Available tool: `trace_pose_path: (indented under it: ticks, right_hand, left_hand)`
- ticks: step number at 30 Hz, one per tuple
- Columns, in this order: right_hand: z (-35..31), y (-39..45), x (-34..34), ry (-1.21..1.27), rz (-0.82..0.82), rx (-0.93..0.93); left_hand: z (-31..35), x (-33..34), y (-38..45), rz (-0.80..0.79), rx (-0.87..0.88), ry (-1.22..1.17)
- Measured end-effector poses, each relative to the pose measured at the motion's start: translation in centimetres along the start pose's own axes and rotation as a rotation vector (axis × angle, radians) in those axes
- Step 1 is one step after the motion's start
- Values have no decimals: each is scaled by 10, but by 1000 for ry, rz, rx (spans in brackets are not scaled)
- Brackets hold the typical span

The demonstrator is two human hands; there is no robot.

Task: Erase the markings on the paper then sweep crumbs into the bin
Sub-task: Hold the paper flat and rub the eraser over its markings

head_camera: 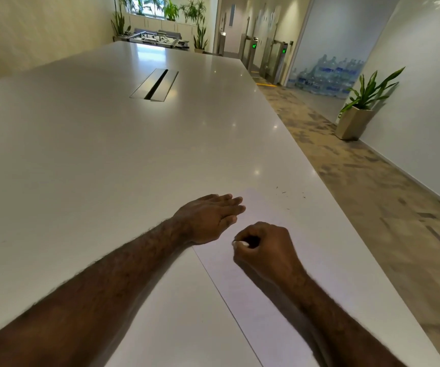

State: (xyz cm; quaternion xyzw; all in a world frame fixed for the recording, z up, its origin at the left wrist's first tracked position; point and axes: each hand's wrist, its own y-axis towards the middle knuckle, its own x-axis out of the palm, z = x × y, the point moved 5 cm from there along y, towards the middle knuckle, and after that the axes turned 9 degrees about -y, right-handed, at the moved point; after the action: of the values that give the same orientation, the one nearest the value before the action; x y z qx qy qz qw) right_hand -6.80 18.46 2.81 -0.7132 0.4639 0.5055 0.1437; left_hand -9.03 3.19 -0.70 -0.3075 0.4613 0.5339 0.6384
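Note:
A white sheet of paper [261, 308] lies on the long white table [107, 154], near its right edge. My left hand [211, 217] rests flat on the paper's left edge, fingers straight and together. My right hand [262, 250] is curled over the middle of the sheet and pinches a small white eraser [240, 244] against it. A few dark crumbs [290, 197] are scattered on the table just beyond the paper's far right corner. I see no markings on the visible part of the paper. No bin is in view.
A cable slot [155, 84] is set into the table's middle, farther away. The table's right edge drops to a patterned carpet [372, 194]. A potted plant [359, 112] stands by the right wall.

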Motion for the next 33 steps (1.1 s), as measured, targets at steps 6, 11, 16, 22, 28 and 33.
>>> trace_pose_path:
  ticks: [6, 11, 16, 22, 28, 33]
  right_hand:
    - [0, -1, 3, -21, -5, -6]
    - [-1, -6, 3, -25, -7, -2]
    - [-2, -6, 4, -51, 8, -11]
    - [-15, -16, 3, -40, -84, -96]
    - [-30, -12, 4, -38, -134, -161]
    - [-32, 1, -3, -84, -172, -184]
  left_hand:
    - [17, -26, -21, 506, 130, 71]
    - [2, -23, -51, 239, -53, -237]
    - [-10, -11, -81, -219, -212, -208]
    - [-1, -10, -76, -306, -167, -116]
    - [1, -12, -75, -343, -177, -90]
    - [0, -10, -74, -379, -176, -82]
